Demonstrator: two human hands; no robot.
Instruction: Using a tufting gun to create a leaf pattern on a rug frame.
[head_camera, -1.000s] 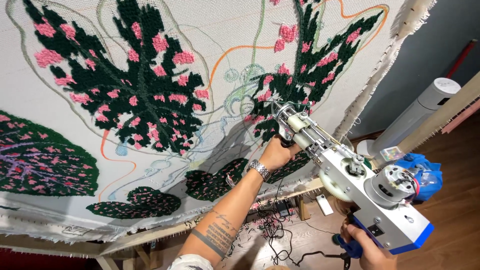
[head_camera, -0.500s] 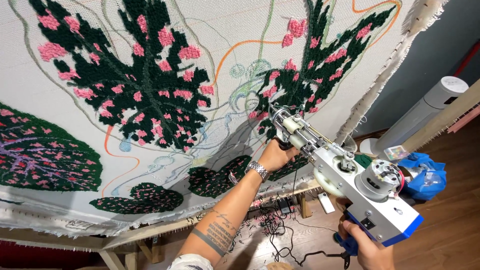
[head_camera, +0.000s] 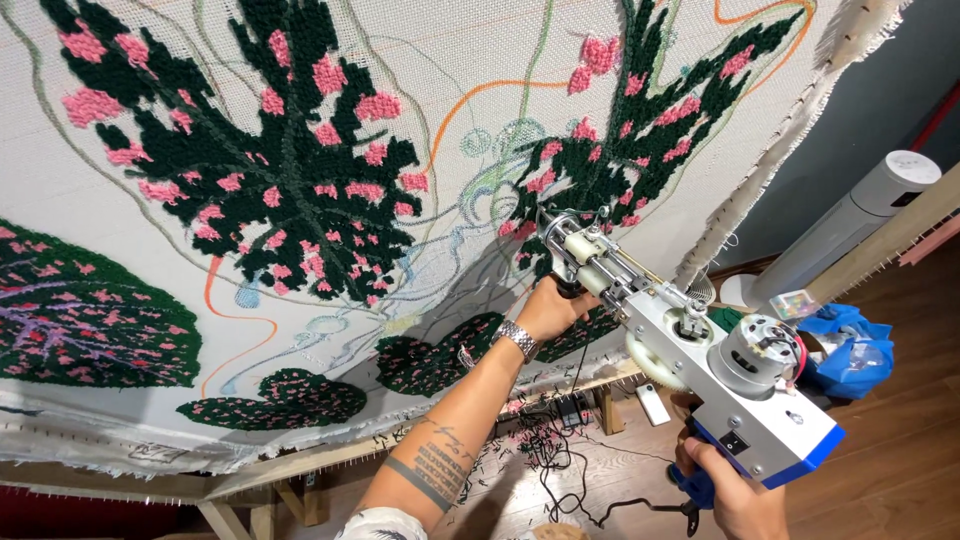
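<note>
I hold a white and blue tufting gun (head_camera: 700, 360) with both hands, its metal needle tip pressed against the stretched white backing cloth (head_camera: 470, 60). My left hand (head_camera: 555, 305), with a metal wristwatch on the wrist, grips the gun's front handle just under the needle. My right hand (head_camera: 735, 495) is closed on the blue rear grip at the lower right. The tip touches a dark green tufted leaf with pink spots (head_camera: 620, 170). A larger green and pink leaf (head_camera: 270, 190) fills the cloth's left centre.
The cloth is stretched on a wooden frame (head_camera: 300, 465) with a tack strip along its lower bar. A white tower fan (head_camera: 850, 225) and a blue bag (head_camera: 845, 350) stand at the right. Black cables and yarn scraps (head_camera: 550, 440) lie on the wooden floor below.
The gun and both hands have held nearly the same spot on the cloth; the view has shifted slightly, so the cloth sits a little lower and to the right in the picture.
</note>
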